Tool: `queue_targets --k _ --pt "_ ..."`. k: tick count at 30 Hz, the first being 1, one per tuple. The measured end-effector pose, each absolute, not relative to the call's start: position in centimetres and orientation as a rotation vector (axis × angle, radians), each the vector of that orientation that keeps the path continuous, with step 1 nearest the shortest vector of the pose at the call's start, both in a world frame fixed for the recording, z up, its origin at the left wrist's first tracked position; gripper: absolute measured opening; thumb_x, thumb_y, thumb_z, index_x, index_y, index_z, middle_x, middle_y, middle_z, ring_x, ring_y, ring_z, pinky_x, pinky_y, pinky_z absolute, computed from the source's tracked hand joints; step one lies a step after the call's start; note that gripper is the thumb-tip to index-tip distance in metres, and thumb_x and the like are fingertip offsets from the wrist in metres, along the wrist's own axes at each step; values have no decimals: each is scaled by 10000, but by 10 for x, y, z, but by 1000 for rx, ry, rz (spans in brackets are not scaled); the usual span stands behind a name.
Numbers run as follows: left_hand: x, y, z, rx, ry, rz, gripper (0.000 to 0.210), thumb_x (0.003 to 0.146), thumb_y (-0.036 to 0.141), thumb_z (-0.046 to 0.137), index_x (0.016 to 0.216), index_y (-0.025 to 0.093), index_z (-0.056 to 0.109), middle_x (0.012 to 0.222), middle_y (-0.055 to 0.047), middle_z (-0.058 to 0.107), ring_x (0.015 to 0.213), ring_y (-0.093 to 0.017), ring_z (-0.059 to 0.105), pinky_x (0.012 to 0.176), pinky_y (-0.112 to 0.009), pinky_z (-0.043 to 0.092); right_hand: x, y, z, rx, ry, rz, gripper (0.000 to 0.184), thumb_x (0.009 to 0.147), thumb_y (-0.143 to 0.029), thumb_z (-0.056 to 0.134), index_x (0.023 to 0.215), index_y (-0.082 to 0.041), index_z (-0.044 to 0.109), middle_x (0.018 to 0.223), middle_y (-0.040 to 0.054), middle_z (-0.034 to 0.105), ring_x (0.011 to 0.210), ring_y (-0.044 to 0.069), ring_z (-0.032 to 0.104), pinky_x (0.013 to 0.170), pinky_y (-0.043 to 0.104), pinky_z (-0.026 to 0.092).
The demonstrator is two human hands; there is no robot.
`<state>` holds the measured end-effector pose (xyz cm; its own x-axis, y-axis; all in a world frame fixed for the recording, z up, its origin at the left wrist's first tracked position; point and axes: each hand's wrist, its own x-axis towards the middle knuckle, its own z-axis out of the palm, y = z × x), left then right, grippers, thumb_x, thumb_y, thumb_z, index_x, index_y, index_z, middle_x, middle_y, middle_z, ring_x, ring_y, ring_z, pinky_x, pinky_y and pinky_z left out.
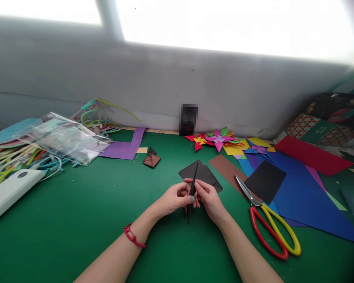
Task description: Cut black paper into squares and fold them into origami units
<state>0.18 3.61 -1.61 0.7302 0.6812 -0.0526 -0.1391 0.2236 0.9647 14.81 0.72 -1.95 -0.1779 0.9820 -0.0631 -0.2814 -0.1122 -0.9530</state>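
Between my two hands stands a folded piece of black paper (194, 184), seen nearly edge-on, with pointed ends at top and bottom. My left hand (177, 197) pinches it from the left, thumb in front. From the right, my right hand (209, 198) grips the same piece with thumb and fingertips; some fingers of both hands are hidden behind it. Just beyond lie black paper sheets (186, 171), partly covered by my right hand. A small folded brown and black paper piece (152, 158) rests farther off to the left.
Red-and-yellow-handled scissors (256, 202) lie on the right, beside black paper (266, 181), brown paper (224, 169) and blue paper (306, 196). Folded paper stars (218, 138) sit near the wall. At left are purple paper (122, 149), a clear plastic bag (73, 137) and a white device (14, 192).
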Motion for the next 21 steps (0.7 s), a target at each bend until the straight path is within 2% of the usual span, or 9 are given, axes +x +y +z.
queue_targets --k 4,9,11,18,21 --pt "0 38 -12 1283 563 607 345 812 435 428 698 119 510 658 -53 588 504 -81 475 445 -197 290 148 7 -19 -983 -1059 1531 423 802 -370 512 1158 -142 526 452 -28 499 415 86 485 402 189 328" --pt "-3 41 -15 1220 706 692 330 754 432 521 629 128 491 561 7 524 412 -44 360 410 -194 236 147 8 -22 -1005 -970 1483 613 773 -384 543 1313 -202 317 486 -42 516 389 82 451 379 187 341" --pt "-3 42 -17 1165 747 729 309 744 420 537 647 130 499 523 30 482 394 -38 334 398 -191 216 147 8 -22 -1017 -955 1465 630 762 -384 553 1318 -230 301 507 -49 503 392 80 444 370 185 350" --pt "0 43 -19 1056 788 829 282 731 412 550 694 140 485 573 32 455 498 -69 431 471 -189 321 145 7 -15 -981 -1005 1415 582 780 -338 526 1311 -324 287 775 -8 511 512 81 504 367 175 381" --pt "1 43 -17 1095 814 854 262 723 386 569 700 147 466 599 41 435 533 -61 426 493 -174 325 143 6 -13 -975 -1034 1410 638 768 -321 544 1329 -326 240 709 -33 474 477 70 480 375 175 390"
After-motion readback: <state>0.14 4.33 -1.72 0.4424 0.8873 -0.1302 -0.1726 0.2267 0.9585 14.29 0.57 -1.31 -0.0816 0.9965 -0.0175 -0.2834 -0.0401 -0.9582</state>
